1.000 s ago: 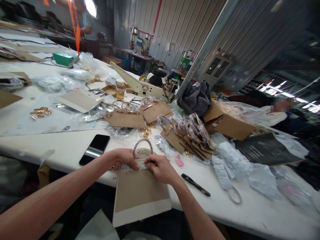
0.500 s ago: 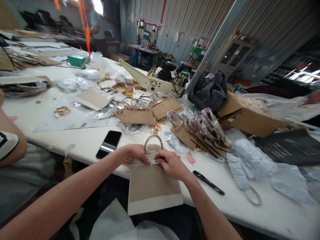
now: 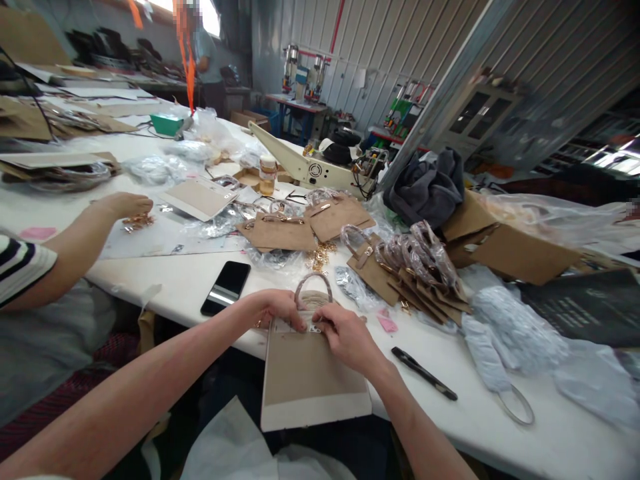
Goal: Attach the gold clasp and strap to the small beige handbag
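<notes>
Bag (image 3: 313, 377) rim pinched between both curled, palm-down hands (image 3: 275, 309) (image 3: 347, 335).

We are sitting in a small bag-making workshop. A long white worktable (image 3: 165, 280) is lying strewn with tan bag panels (image 3: 280, 233), gold fittings (image 3: 320, 253) and plastic wrapping (image 3: 155, 167), while press machines (image 3: 303, 63) are standing against a corrugated metal wall (image 3: 380, 40).

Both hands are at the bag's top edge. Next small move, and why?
Probably press the top edge flat with both hands: the left hand and right hand pinch the bag just under its handle, and the lower half overhangs the table edge, so only the top is supported.
</notes>
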`<state>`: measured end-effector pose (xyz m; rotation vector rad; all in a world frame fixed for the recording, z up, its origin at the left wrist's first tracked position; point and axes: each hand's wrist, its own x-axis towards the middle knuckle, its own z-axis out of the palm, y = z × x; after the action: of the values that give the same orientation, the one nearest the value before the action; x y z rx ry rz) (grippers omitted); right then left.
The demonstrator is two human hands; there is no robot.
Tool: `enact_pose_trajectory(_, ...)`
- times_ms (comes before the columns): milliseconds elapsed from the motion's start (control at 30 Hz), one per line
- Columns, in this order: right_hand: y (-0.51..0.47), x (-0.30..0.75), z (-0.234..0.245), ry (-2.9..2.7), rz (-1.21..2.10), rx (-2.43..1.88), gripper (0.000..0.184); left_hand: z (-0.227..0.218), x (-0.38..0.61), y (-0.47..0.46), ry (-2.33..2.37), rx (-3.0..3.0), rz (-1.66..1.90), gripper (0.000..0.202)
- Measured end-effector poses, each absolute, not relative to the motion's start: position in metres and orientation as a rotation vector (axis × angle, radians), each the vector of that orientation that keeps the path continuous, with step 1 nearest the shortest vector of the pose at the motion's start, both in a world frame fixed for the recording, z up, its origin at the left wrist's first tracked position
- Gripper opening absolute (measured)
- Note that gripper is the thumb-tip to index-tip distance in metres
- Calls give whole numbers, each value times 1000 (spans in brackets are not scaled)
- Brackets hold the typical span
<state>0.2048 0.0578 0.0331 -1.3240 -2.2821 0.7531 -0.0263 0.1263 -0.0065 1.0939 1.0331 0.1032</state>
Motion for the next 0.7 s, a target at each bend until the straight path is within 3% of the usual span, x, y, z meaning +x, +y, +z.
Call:
enact_pose_trajectory(300,42,210,20,-2332,579,-1208,31,-4,-26,124,1002,1080,143,37)
enact_pose_trajectory(567,38,214,20,-2345,662,-1171,34,-9,-25,125,1015,1069,160,39)
enact_pose_trajectory(700,33,215,16,-2296,665,-1165,44,-9,-25,124,1022,1072,119,42)
